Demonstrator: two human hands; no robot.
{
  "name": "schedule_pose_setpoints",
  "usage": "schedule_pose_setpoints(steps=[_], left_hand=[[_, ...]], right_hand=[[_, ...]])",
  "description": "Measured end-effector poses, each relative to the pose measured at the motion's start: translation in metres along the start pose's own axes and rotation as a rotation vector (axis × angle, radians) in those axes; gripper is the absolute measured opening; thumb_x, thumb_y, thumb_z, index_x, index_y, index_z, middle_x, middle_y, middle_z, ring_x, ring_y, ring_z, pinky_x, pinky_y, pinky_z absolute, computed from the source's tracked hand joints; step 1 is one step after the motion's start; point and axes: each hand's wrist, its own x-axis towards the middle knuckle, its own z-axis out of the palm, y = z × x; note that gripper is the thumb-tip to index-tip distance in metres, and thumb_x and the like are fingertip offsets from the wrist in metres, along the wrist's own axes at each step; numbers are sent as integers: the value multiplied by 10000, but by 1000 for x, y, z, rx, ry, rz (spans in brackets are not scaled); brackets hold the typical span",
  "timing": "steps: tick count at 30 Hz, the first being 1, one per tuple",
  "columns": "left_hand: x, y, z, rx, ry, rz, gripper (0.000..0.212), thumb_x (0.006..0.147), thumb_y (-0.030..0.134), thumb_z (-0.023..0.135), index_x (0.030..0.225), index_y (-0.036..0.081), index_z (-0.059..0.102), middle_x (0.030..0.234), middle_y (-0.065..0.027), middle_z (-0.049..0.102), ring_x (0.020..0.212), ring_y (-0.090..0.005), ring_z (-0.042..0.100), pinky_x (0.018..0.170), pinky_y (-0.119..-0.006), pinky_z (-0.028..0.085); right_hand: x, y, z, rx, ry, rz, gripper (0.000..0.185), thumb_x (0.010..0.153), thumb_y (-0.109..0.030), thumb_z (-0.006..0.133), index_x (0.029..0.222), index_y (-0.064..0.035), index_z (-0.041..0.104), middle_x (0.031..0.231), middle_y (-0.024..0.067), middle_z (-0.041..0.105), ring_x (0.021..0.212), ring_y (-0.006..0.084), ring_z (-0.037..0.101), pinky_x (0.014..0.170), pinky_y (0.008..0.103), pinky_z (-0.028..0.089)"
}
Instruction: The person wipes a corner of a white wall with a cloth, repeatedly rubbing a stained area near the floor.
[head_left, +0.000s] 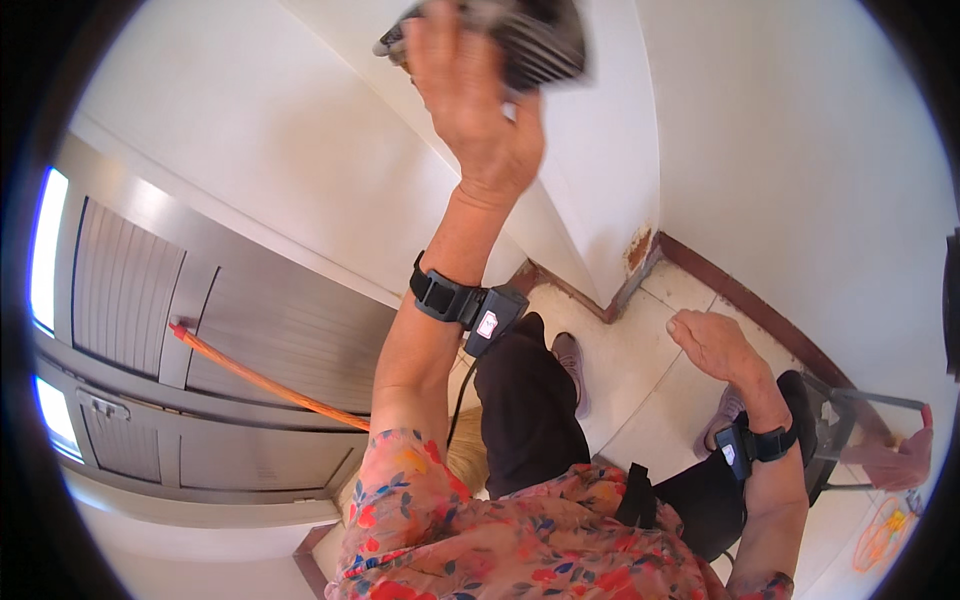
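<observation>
My left hand (480, 112) is raised at the top of the view, its fingers on a dark striped cloth (536, 45) that is blurred and partly cut off by the picture's edge. The cloth appears close to the white wall (405, 172). My right hand (712, 345) is low at the right, over the tiled floor, loosely curled with no object visible in it. Each forearm wears a black strap with a small dark device.
A grey panelled door (277, 322) lies at the left, with an orange broom handle (270, 382) before it. Dark red skirting (735, 285) edges the wall corner. A dark metal frame (832, 420) with a reddish cloth (900, 461) stands at the lower right.
</observation>
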Motion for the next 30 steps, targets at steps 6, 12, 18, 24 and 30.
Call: schedule_pose_setpoints(steps=[6,12,18,24,30], left_hand=[[-66,23,-2,361,-965,517,344,749,118,537,1075,24,593,1134,-131,578,1180,-281,465,1038,-514,273],[-137,43,-5,386,-1398,717,328,756,215,530,1029,58,620,1106,-101,588,1199,-266,432,1071,-514,218],[-85,20,59,442,-1070,649,189,752,171,555,910,108,637,963,-41,607,1074,-211,492,1015,-486,275],[-179,43,49,430,-1446,880,239,777,238,545,959,131,656,1005,-28,602,1116,-231,476,1055,-542,208],[-293,66,49,342,-1690,862,311,827,276,523,1068,128,650,1150,-47,591,1216,-269,424,1082,-542,166]], right_hand=[[-4,12,7,-42,72,-20,366,921,-321,423,751,-25,552,719,192,596,708,387,572,631,475,442],[-3,14,8,-36,111,-38,363,912,-326,444,740,-28,555,707,186,594,697,378,576,619,472,448],[-8,21,2,-106,-42,93,349,930,-339,412,866,-40,579,790,179,606,773,377,567,681,448,443],[-27,21,-13,-63,-5,130,398,943,-345,382,815,-17,566,749,180,602,754,370,578,685,453,454],[-34,19,-15,-13,-16,167,364,933,-328,416,792,-25,561,741,171,597,728,363,583,669,450,460]])
